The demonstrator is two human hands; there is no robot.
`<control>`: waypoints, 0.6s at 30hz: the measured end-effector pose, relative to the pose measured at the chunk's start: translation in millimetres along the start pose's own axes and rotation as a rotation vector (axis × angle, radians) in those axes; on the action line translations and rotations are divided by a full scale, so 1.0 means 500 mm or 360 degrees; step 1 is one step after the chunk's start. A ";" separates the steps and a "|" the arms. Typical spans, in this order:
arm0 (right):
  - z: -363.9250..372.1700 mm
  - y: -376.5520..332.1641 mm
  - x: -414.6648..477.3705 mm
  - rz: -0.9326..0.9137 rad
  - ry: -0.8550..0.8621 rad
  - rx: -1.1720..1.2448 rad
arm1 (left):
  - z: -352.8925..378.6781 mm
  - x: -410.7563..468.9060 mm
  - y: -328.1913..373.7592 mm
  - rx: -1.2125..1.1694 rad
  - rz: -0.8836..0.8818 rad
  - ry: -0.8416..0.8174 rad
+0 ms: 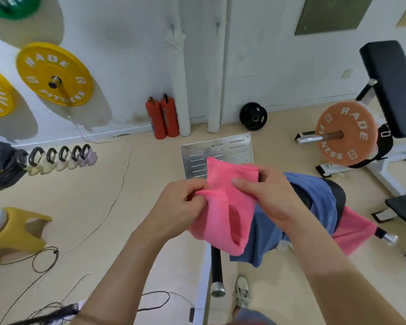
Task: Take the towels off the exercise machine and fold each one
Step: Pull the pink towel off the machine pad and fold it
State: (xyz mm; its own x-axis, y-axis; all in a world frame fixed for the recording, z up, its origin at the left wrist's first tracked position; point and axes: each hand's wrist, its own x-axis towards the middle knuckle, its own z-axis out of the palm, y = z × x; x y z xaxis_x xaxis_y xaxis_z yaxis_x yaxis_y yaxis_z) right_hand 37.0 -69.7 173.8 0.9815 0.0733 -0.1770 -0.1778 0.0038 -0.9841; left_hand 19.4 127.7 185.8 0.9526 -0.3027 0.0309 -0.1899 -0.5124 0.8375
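While a blue towel (312,191) and a second pink towel (352,231) hang over the black padded roller of the exercise machine (339,193) at centre right of the frame, a person holds a pink towel (223,207) in mid-air at the centre, above the pale floor and in front of a slotted metal footplate (220,146). The left hand (181,205) pinches a gathered edge of the cloth between thumb and curled fingers. The right hand (270,195) grips the upper edge just beside it, thumb on the near face and fingers wrapped behind. The towel looks light, soft and limp: it sags into a loose loop below the hands and will hold no shape of its own. A clean fold therefore likely calls for finding two corners and drawing the edge taut between them, rather than gripping the bunched middle. It seems neither slippery nor fragile. Corners of the held towel are not in sight, and whether it is already doubled cannot be told from the bunching. The right fingertips are hidden behind the cloth. The blue towel covers most of the second pink one, and the arms and the lower edge of the picture cut off much of the machine's frame.
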 end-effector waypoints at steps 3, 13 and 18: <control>0.044 -0.069 -0.039 -0.0205 -0.0078 -0.0087 | -0.039 -0.019 0.039 0.0037 0.0140 -0.0081; 0.084 -0.157 -0.075 -0.0378 -0.0220 -0.0332 | -0.101 -0.056 0.087 -0.0062 0.0365 0.0254; 0.090 -0.171 -0.090 -0.0593 -0.0076 -0.0558 | -0.111 -0.051 0.110 -0.0427 0.0275 0.0251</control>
State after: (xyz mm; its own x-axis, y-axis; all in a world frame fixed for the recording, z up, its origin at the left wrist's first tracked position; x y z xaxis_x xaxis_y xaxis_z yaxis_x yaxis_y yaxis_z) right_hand 4.9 -28.4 266.6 0.9678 0.1761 0.1798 0.2262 -0.2960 -0.9280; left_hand -2.3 151.7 261.3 0.9408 -0.2281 0.2507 -0.3021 -0.2291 0.9253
